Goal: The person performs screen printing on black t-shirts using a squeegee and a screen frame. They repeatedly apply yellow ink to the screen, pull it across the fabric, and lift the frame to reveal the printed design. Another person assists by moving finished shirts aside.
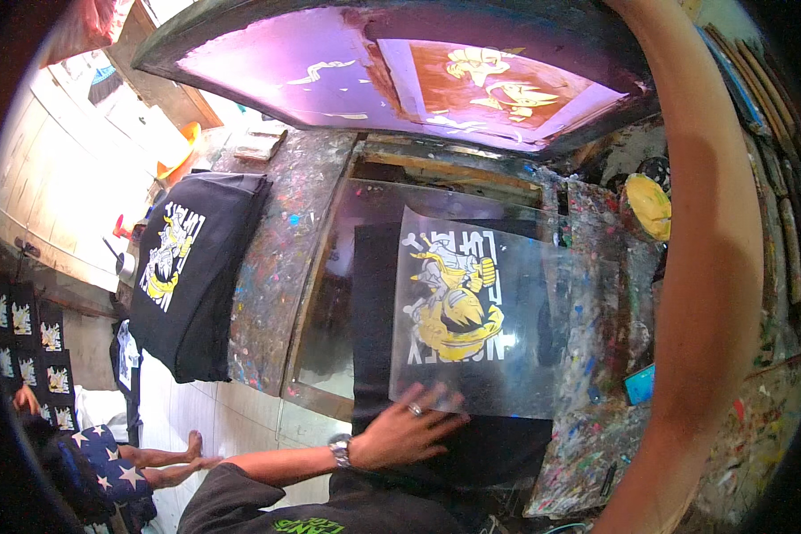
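Observation:
My left hand (414,425), with a ring and a wristwatch, lies flat with fingers spread at the near edge of a clear plastic sheet (529,383). The sheet covers a yellow and white cartoon print, and beneath it is black fabric (374,294) on the worktable. My right forearm (707,222) reaches up along the right side, and its hand is beyond the top edge, out of sight. Tilted up over the table's far side is a screen-printing frame (285,67), with purple mesh and a brown area bearing pale cut-out shapes.
A pile of black printed fabric (214,258) sits on the paint-spattered table (267,294) at left. A yellow-smeared round object (650,206) and a small blue object (639,385) lie at right. Wooden strips (756,84) lean far right. Another person's legs (165,463) show lower left.

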`<state>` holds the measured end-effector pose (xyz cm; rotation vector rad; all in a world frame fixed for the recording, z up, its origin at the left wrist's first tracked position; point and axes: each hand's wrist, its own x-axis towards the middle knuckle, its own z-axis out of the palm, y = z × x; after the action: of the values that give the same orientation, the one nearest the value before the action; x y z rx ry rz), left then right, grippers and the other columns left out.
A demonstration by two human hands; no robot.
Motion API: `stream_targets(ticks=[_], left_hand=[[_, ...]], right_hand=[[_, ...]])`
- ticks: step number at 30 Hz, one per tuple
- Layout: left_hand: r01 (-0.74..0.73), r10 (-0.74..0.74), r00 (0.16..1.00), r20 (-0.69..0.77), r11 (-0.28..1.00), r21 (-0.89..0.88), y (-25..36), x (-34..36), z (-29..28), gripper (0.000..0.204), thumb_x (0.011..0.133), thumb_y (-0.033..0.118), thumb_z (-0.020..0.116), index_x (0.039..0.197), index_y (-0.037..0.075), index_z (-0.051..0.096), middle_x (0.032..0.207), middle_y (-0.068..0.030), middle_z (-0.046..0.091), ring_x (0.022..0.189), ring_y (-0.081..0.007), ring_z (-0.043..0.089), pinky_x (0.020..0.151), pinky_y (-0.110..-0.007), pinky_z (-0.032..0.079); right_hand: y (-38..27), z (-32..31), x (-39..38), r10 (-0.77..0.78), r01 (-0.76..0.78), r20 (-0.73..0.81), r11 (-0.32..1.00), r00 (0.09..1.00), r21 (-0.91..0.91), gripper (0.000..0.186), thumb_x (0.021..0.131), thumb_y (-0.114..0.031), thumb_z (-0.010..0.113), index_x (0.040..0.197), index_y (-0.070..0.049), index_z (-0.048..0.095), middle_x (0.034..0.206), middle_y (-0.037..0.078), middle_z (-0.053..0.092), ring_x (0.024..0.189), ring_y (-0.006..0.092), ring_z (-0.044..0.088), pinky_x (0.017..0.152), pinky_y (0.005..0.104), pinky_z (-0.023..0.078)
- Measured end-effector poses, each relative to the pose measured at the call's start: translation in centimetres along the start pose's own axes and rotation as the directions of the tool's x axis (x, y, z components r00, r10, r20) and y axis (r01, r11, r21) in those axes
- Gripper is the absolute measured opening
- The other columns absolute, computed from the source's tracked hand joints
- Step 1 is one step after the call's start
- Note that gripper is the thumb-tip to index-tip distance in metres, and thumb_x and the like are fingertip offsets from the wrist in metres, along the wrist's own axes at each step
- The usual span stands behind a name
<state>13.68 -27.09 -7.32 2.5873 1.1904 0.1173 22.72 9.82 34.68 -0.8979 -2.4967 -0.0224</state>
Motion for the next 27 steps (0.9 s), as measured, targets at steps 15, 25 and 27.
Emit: stream_targets(ticks=[15,25,27], left_hand=[[0.061,-0.069,0.995,-0.075,0.993,-0.100,5.4,3.8,4.8,0.076,0.100,0.067,0.045,0.166,0.037,0.021,0.174,-0.0043,0.018,0.159,-0.0374,0.013,0.125,-0.067,0.001],[0.181,-0.190,0.977,-0.095,0.978,-0.100,4.6,2.7,3.4,0.078,0.097,0.065,0.054,0.164,0.033,0.029,0.172,-0.0078,0.022,0.159,-0.0391,0.013,0.124,-0.068,0.001],[0.297,-0.297,0.952,-0.080,0.955,-0.011,1.7,0.2,0.7,0.078,0.095,0.064,0.057,0.162,0.031,0.034,0.172,-0.0095,0.022,0.159,-0.0406,0.012,0.124,-0.068,0.002]], right_hand=[[0.6,1.1,1.4,-0.029,0.030,-0.009,0.999,1.000,0.014,0.070,0.099,-0.057,0.054,0.134,0.002,0.064,0.138,0.028,0.062,0.128,0.0410,0.059,0.113,0.0419,0.041],[0.9,2.7,2.5,0.000,-0.001,-0.058,1.000,0.998,-0.013,0.077,0.096,-0.065,0.053,0.133,0.002,0.065,0.137,0.030,0.062,0.127,0.0441,0.059,0.112,0.0433,0.041],[-1.4,1.9,1.1,0.149,-0.148,0.001,0.985,0.989,-0.092,0.081,0.095,-0.069,0.052,0.131,0.002,0.067,0.137,0.030,0.062,0.127,0.0448,0.059,0.112,0.0436,0.041]])
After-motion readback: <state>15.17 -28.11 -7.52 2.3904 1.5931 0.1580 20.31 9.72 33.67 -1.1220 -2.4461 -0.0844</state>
